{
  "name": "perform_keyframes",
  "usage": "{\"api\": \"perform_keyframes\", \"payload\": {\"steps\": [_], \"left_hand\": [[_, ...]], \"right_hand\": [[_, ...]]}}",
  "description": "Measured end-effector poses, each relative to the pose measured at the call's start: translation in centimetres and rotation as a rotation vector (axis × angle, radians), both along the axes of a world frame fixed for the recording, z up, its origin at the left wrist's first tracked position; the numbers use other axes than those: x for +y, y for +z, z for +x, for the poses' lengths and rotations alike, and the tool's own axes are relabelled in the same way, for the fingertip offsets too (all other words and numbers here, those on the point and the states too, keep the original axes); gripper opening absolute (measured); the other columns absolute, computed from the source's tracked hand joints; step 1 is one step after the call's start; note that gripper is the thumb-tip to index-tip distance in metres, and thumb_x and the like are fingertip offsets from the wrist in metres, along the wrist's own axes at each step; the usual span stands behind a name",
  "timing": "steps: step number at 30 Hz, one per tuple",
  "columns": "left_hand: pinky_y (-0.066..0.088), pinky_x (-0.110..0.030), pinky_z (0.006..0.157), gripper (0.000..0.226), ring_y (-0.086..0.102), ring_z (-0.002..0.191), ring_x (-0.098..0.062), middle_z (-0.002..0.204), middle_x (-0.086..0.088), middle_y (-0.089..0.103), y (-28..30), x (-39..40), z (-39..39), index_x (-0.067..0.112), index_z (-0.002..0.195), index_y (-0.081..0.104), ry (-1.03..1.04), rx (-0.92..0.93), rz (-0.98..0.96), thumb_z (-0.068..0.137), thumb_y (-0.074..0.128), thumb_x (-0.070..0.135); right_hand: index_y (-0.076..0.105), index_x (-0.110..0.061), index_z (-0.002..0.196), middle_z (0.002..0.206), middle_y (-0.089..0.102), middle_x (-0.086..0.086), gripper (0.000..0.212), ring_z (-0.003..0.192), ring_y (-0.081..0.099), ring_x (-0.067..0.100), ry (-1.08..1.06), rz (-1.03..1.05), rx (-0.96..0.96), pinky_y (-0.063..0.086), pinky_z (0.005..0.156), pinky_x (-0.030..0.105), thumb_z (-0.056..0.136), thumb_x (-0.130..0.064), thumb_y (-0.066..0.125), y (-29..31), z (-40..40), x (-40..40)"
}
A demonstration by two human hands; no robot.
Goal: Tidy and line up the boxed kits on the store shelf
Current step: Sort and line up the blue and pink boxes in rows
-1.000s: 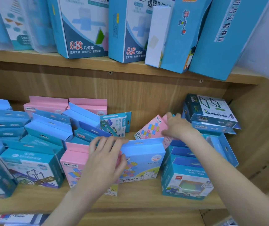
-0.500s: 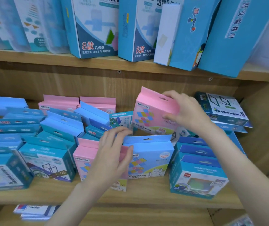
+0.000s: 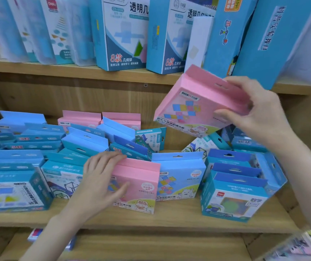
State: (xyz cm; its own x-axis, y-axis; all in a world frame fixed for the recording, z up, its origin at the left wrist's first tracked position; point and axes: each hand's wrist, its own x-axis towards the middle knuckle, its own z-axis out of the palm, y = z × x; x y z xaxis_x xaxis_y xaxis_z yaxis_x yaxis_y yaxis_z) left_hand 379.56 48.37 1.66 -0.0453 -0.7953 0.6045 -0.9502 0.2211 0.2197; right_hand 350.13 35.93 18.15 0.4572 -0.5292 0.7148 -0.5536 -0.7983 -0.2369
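Observation:
My right hand [image 3: 258, 112] grips a pink boxed kit [image 3: 194, 102] by its right end and holds it tilted in the air, above the middle shelf [image 3: 169, 217]. My left hand [image 3: 102, 181] grips a second pink kit [image 3: 141, 183] that stands at the shelf's front, fingers over its top flap and thumb on its face. A light blue kit [image 3: 179, 176] stands right beside that one. Several blue and teal kits [image 3: 83, 144] lie crowded to the left, and two pink kits [image 3: 98, 119] stand at the back.
A stack of teal boxes [image 3: 235, 194] fills the shelf's right end. Tall blue boxes [image 3: 124, 32] lean on the upper shelf [image 3: 56, 70], close above the lifted kit. A lower shelf [image 3: 150, 245] holds a few items at left.
My right hand has raised the pink kit up and to the right, clear of the other boxes, and tilted it. My left hand stays on the front pink kit.

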Motion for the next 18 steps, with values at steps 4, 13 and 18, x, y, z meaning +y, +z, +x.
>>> {"api": "perform_keyframes", "payload": {"steps": [4,13,18], "left_hand": [[0.036,-0.034,0.09,0.056,0.041,0.104,-0.019,0.112,0.004,0.047,0.4,-0.6,1.1,0.02,0.119,0.047,-0.051,-0.03,0.018,0.085,0.036,0.064],[0.036,-0.023,0.088,0.064,0.039,0.099,-0.004,0.109,0.007,0.052,2.5,-1.0,3.8,0.024,0.131,0.051,-0.206,0.004,0.233,0.075,0.055,0.056],[0.036,-0.022,0.09,0.063,0.04,0.102,-0.001,0.109,0.013,0.048,2.6,-0.7,4.4,0.038,0.13,0.04,-0.204,0.128,0.281,0.072,0.055,0.054]], "right_hand": [[0.052,-0.023,0.119,0.102,0.053,-0.033,0.056,0.088,0.048,-0.016,0.06,0.09,-0.07,0.036,0.076,0.003,0.069,-0.033,0.073,1.0,-1.1,1.3],[0.051,-0.052,0.109,0.105,0.061,-0.028,0.053,0.091,0.059,-0.006,0.261,0.262,0.087,0.045,0.078,0.007,0.059,-0.057,0.069,1.5,-2.4,5.8],[0.046,-0.043,0.116,0.104,0.061,-0.02,0.054,0.092,0.053,0.0,0.275,0.23,0.301,0.041,0.08,0.015,0.066,-0.048,0.065,-5.3,2.5,7.0]]}}
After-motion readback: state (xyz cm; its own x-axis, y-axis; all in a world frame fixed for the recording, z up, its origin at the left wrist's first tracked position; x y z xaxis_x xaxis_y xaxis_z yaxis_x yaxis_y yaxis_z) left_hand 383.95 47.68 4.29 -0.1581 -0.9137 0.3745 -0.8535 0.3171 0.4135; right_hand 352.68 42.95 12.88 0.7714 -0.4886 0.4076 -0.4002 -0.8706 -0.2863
